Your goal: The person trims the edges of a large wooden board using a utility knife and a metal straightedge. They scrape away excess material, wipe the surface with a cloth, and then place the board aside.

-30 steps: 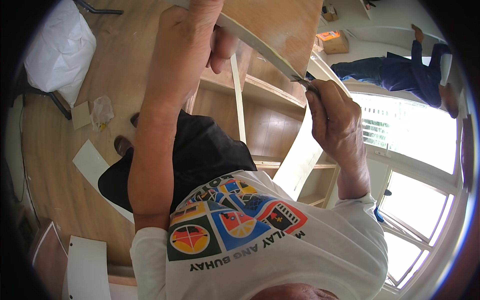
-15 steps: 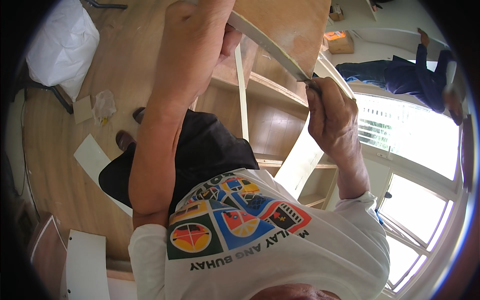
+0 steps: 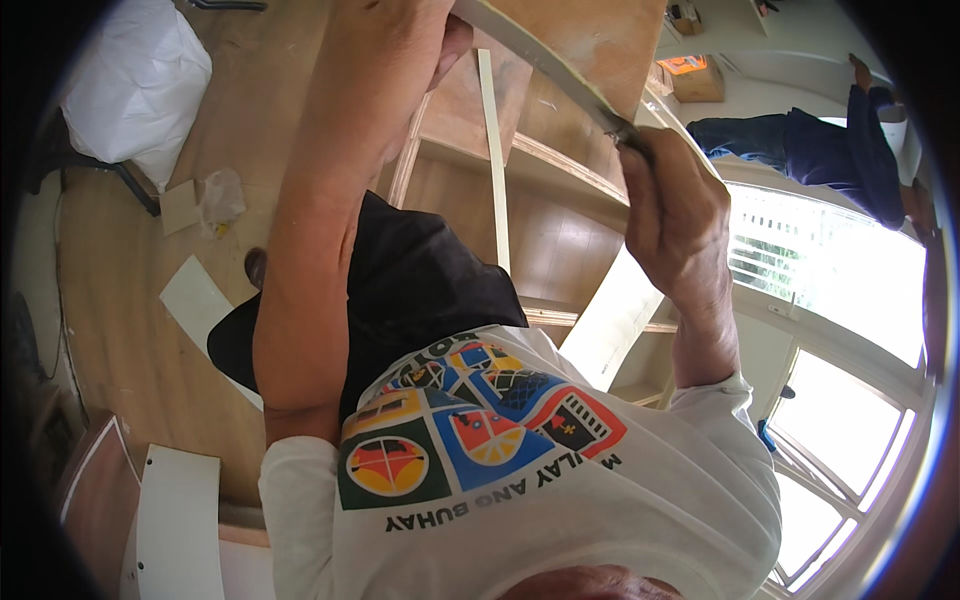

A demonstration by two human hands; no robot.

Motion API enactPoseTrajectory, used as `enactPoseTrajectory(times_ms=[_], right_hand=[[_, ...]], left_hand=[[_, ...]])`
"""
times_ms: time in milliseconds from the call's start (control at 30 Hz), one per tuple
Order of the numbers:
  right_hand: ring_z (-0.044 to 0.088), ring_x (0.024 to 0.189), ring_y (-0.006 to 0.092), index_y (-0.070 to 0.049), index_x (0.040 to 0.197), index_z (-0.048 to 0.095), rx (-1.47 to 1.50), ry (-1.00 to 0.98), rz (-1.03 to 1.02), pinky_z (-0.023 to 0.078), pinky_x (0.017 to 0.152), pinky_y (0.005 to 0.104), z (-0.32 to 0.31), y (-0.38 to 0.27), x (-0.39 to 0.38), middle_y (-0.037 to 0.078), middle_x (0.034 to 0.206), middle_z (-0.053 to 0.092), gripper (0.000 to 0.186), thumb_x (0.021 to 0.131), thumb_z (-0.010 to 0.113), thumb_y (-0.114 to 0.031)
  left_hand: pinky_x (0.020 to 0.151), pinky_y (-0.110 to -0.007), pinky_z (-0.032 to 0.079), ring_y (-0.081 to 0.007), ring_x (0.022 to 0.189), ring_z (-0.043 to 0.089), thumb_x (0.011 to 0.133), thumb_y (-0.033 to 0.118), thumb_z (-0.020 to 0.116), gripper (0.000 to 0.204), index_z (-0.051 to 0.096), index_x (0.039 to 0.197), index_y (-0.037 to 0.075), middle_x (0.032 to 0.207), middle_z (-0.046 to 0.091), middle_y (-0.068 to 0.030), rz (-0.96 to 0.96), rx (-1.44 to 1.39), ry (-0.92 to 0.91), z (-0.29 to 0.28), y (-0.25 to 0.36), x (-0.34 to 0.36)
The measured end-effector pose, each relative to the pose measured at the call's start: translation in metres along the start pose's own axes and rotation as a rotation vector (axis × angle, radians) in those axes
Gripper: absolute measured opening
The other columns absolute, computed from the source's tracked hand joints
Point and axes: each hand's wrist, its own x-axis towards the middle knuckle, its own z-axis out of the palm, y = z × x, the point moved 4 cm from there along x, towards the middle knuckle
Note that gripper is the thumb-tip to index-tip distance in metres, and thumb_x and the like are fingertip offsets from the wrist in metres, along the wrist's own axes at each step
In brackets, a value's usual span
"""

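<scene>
I have the wooden panel point(image 3: 600, 45) at the top of my view, between the two hands, its far part cut off by the frame. Its face is warm brown with paler, whitish smudges; its near edge point(image 3: 545, 65) is pale and bows in my lens. At that edge's right end, the right hand point(image 3: 682, 205) pinches a small grey metal blade point(image 3: 624, 133) between thumb and fingers, blade against the panel. The left hand point(image 3: 400, 25) is at the edge's other end, largely out of frame with its fingers curled; I cannot tell whether it grips.

Below the panel in my view, a shelf unit point(image 3: 570, 250) shows open compartments, with a narrow pale strip point(image 3: 492, 150) across them and a white board point(image 3: 612, 320) slanting alongside. Left of the panel, past the forearm, wood-toned floor point(image 3: 250, 110) runs out to a white sack point(image 3: 140, 90) and a clear plastic bag point(image 3: 222, 195). Right of the panel and well apart, I see another person point(image 3: 840, 165) in dark clothes.

Nearer me than the panel, the wearer's white shirt point(image 3: 560, 500) carries coloured emblems and dark printed lettering, upside down from here. Just right of the panel, a brown carton point(image 3: 700, 85) has a bright orange patch at its top.
</scene>
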Motion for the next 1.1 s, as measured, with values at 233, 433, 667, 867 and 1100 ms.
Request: enactPoseTrajectory(times_ms=[233, 433, 667, 867, 1100], right_hand=[[0.061, 0.059, 0.0200, 0.001, 0.101, 0.065, -0.013, -0.024, 0.041, 0.048, 0.057, 0.0316, -0.012, 0.001, -0.010, 0.014, 0.073, 0.063, 0.006, 0.097, 0.062, -0.003], [0.066, 0.062, 0.0297, -0.003, 0.095, 0.062, -0.049, -0.042, 0.069, 0.051, 0.056, 0.0365, -0.003, 0.009, -0.008, 0.013, 0.080, 0.064, 0.008, 0.092, 0.069, -0.005], [0.066, 0.066, 0.0339, -0.002, 0.097, 0.061, -0.025, -0.029, 0.106, 0.051, 0.057, 0.0390, 0.008, 0.011, -0.013, 0.014, 0.083, 0.064, 0.010, 0.092, 0.068, -0.005], [0.066, 0.068, 0.0358, -0.002, 0.097, 0.060, -0.005, -0.049, 0.128, 0.051, 0.058, 0.0403, 0.012, 0.012, -0.013, 0.016, 0.084, 0.064, 0.009, 0.092, 0.068, -0.005], [0.063, 0.067, 0.0372, -0.002, 0.093, 0.056, 0.037, -0.062, 0.048, 0.050, 0.058, 0.0415, 0.014, 0.011, -0.004, 0.016, 0.082, 0.062, 0.010, 0.093, 0.066, -0.004]], left_hand=[[0.045, -0.023, 0.028, -0.0057, 0.047, 0.042, 0.101, 0.060, 0.051, 0.057, 0.064, 0.077, 0.010, 0.056, 0.049, 0.0037, -0.064, 0.037, 0.134, 0.005, 0.012, -0.007], [0.044, -0.023, 0.028, -0.0050, 0.046, 0.041, 0.101, 0.061, 0.049, 0.059, 0.059, 0.069, 0.012, 0.053, 0.047, 0.0030, -0.107, 0.091, 0.051, -0.002, 0.003, -0.004], [0.041, -0.023, 0.025, -0.0046, 0.043, 0.036, 0.102, 0.057, 0.051, 0.055, 0.064, 0.078, 0.009, 0.055, 0.047, 0.0038, -0.041, 0.027, 0.098, 0.002, 0.001, -0.006], [0.041, -0.024, 0.022, -0.0045, 0.042, 0.033, 0.101, 0.050, 0.057, 0.046, 0.065, 0.088, 0.007, 0.059, 0.048, 0.0047, -0.170, -0.082, 0.082, 0.003, 0.001, -0.003], [0.042, -0.026, 0.020, -0.0047, 0.042, 0.032, 0.101, 0.051, 0.057, 0.046, 0.063, 0.081, 0.011, 0.051, 0.041, 0.0060, -0.185, 0.052, 0.103, -0.003, -0.008, -0.005]])
